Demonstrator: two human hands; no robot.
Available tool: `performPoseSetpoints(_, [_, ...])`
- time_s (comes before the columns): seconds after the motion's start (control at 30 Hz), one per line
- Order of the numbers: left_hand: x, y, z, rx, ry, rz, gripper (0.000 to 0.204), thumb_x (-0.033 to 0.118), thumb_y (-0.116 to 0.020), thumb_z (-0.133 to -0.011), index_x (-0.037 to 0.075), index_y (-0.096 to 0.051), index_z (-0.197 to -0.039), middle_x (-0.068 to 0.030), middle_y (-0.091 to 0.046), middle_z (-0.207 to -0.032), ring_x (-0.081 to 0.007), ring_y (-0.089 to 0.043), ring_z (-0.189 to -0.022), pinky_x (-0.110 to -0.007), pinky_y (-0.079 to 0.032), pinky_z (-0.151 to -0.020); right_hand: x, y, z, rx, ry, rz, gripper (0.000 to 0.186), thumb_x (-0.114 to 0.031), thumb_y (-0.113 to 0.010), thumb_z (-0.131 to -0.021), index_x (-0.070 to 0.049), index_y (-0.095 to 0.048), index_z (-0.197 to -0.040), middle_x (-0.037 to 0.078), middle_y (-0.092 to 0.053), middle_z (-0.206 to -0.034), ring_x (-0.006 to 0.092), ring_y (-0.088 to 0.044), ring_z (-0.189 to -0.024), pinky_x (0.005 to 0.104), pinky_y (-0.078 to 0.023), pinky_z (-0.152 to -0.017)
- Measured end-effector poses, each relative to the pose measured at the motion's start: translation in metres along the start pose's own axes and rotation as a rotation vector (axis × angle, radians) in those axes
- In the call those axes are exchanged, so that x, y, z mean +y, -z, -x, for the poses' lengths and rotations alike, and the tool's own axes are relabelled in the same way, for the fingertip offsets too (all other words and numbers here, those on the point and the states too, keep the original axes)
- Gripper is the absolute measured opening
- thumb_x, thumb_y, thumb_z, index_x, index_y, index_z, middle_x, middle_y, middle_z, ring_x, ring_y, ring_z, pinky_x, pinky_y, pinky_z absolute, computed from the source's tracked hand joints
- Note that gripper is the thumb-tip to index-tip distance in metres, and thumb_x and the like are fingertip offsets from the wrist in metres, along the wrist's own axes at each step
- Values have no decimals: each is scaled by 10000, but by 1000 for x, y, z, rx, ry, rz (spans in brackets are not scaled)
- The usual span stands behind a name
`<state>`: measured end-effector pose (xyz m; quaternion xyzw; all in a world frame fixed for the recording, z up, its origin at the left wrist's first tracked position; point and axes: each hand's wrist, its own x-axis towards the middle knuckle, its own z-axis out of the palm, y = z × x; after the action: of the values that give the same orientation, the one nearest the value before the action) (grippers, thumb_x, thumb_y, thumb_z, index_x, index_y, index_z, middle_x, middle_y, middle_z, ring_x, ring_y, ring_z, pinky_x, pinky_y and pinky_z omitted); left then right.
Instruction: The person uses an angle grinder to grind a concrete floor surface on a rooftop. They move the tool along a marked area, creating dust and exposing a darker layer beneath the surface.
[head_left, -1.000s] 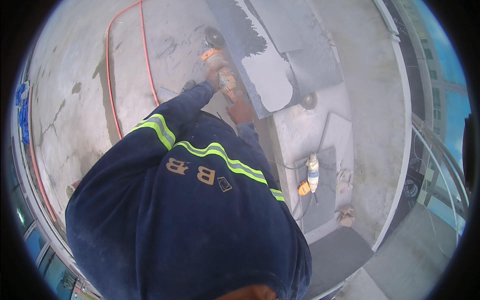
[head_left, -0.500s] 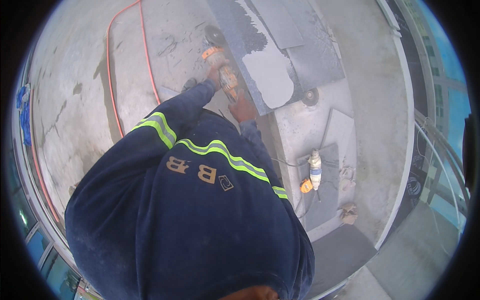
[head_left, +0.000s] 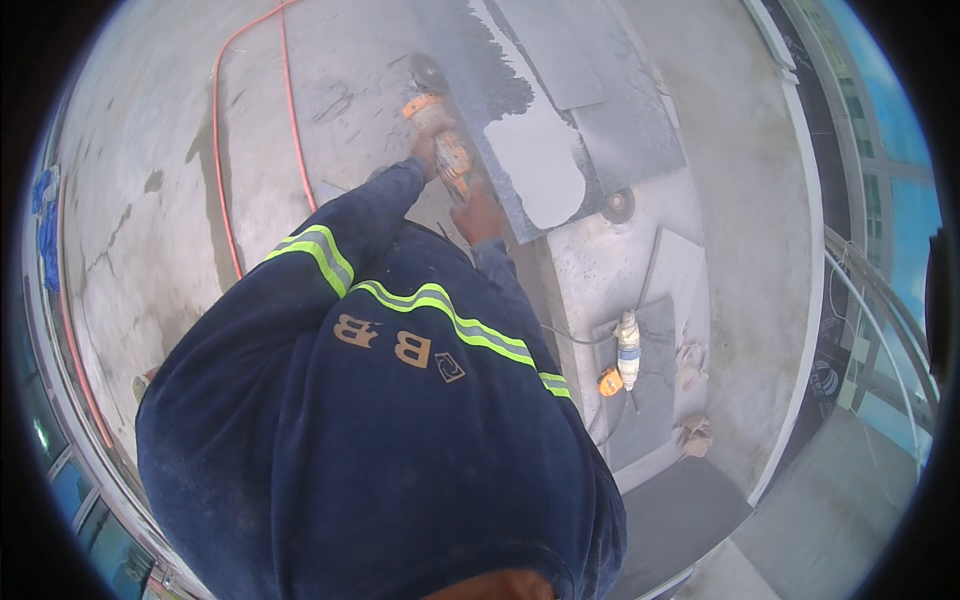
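An orange angle grinder (head_left: pixel 452 155) with a dark round disc (head_left: pixel 428 72) lies along the left edge of a dark grey stone slab (head_left: pixel 510 205). My left hand (head_left: pixel 426 150) is wrapped round the grinder's body just behind its head. My right hand (head_left: pixel 480 217) grips the rear end, close to the slab's near corner. A pale, bare-looking patch with a ragged border runs down the slab's top. Haze hangs around the disc, so its contact with the slab edge is hard to make out.
Right of the slab's near corner lies a loose round disc (head_left: pixel 619 206). Nearer are a pale cylindrical thing with a blue band (head_left: pixel 628 350), an orange tape measure (head_left: pixel 611 380) and crumpled brown paper (head_left: pixel 694 436). A red hose (head_left: pixel 222 150) loops over the concrete at left.
The whole view has shifted very slightly. Both hands keep their hold on the angle grinder, which stays at about the same place by the slab edge.
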<state>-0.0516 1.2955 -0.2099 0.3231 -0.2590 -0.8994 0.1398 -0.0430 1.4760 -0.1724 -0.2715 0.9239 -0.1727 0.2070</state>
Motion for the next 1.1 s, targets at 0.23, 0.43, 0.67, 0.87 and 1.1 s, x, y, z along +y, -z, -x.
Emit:
performPoseSetpoints(0.23, [-22,-1,28,5,10,28,387,222,-736,-756,73,-544,-1057,-109,-600,-861,-271,-649,-716,-448,-570,-650,17,9,33,-19,10,-1,618,-313,-700,-733,-62,-459,-1244,232,-686,-931,409,-666,-901,517,-507,-763])
performPoseSetpoints(0.43, [-19,-4,26,41,-12,23,364,201,-716,-760,90,-558,-1069,-100,-596,-874,-265,-646,-725,-447,-572,-654,12,7,30,26,21,-15,654,-304,-720,-736,-56,-445,-1275,235,-682,-921,414,-664,-887,514,-511,-760])
performPoseSetpoints(0.67, [-20,20,-5,63,115,23,320,236,-651,-817,97,-576,-1096,-95,-614,-930,-256,-646,-783,-434,-561,-696,6,-5,17,77,12,-26,658,-302,-727,-747,-74,-441,-1294,220,-680,-941,409,-662,-887,515,-511,-755])
performPoseSetpoints(0.87, [-12,11,-12,-47,27,31,324,235,-686,-787,89,-569,-1051,-87,-600,-833,-246,-640,-760,-433,-563,-688,5,0,3,7,-5,23,688,-307,-712,-751,-85,-432,-1339,226,-675,-1002,400,-657,-933,522,-507,-801])
performPoseSetpoints(1.1, [-31,8,18,-20,3,56,365,215,-706,-769,81,-540,-1065,-114,-593,-854,-272,-645,-744,-460,-569,-671,21,-3,31,41,3,53,597,-303,-694,-755,-83,-465,-1261,217,-678,-992,403,-660,-927,517,-511,-790])
